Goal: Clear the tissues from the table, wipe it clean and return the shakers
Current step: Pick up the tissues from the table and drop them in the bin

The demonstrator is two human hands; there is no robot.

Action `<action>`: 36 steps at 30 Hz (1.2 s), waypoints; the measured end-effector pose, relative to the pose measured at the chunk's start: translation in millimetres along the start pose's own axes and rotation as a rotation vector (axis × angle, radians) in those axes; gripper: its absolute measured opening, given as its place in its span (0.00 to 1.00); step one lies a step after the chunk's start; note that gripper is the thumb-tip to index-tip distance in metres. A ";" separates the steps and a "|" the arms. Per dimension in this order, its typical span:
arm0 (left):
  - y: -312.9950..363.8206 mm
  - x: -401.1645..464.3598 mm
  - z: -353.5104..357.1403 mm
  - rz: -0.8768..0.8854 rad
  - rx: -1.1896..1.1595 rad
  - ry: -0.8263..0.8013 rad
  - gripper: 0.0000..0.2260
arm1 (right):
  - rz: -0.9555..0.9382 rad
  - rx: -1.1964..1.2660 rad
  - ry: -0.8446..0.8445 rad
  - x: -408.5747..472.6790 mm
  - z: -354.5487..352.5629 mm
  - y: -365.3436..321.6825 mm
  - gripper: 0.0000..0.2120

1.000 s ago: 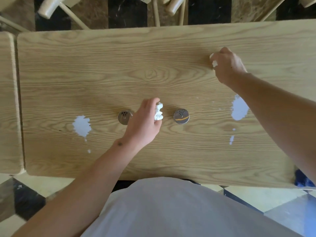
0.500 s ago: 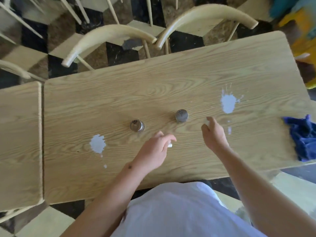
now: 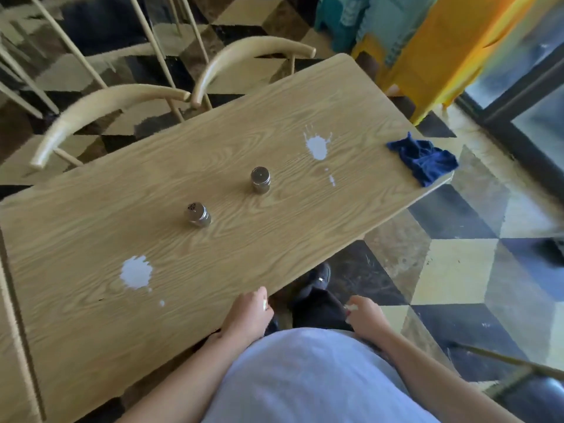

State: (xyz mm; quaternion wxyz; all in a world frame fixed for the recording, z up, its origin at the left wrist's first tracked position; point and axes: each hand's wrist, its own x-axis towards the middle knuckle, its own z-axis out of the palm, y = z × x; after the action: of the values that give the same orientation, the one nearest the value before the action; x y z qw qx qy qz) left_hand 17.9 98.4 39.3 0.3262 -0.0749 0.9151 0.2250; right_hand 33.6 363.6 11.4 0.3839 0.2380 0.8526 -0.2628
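Note:
Two metal-topped shakers stand on the wooden table (image 3: 91, 346): one (image 3: 197, 215) at mid-table, the other (image 3: 260, 179) farther right. White spills mark the wood at the near left (image 3: 136, 272) and the far right (image 3: 317, 147). My left hand (image 3: 251, 315) is at the table's near edge, gripping a white tissue (image 3: 264, 305) that barely shows. My right hand (image 3: 364, 317) hangs off the table over the floor, pinching another scrap of tissue (image 3: 351, 307). A crumpled blue cloth (image 3: 422, 158) lies at the table's right end.
Two pale wooden chairs (image 3: 113, 100) stand along the far side. A second table (image 3: 6, 346) abuts on the left. Yellow and teal stools (image 3: 427, 50) stand beyond the right end, beside a glass door. The floor is checkered tile.
Both hands have drawn back from the tabletop to its near edge, each holding a tissue. The view has swung right, showing the cloth and floor.

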 end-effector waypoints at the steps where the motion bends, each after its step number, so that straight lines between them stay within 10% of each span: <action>1: 1.1 -2.7 4.3 0.022 0.001 0.016 0.12 | 0.015 0.024 0.007 -3.9 1.0 11.6 0.06; 7: 42.5 -12.1 16.4 0.150 -0.116 0.120 0.07 | 0.094 0.216 0.049 -30.2 3.3 75.0 0.09; 16: 119.7 -6.5 114.9 0.035 -0.002 -0.332 0.11 | 0.145 0.315 -0.097 -47.4 -44.9 213.8 0.06; 36: 331.8 0.9 205.4 0.044 0.054 -0.346 0.07 | 0.278 0.590 -0.117 -24.6 -78.9 405.6 0.08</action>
State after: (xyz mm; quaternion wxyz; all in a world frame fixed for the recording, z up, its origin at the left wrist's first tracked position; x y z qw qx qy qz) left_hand 38.8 487.5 18.3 0.4756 -0.0063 0.8524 0.2171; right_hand 252.9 711.9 -32.3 0.3789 0.4377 0.6755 -0.4567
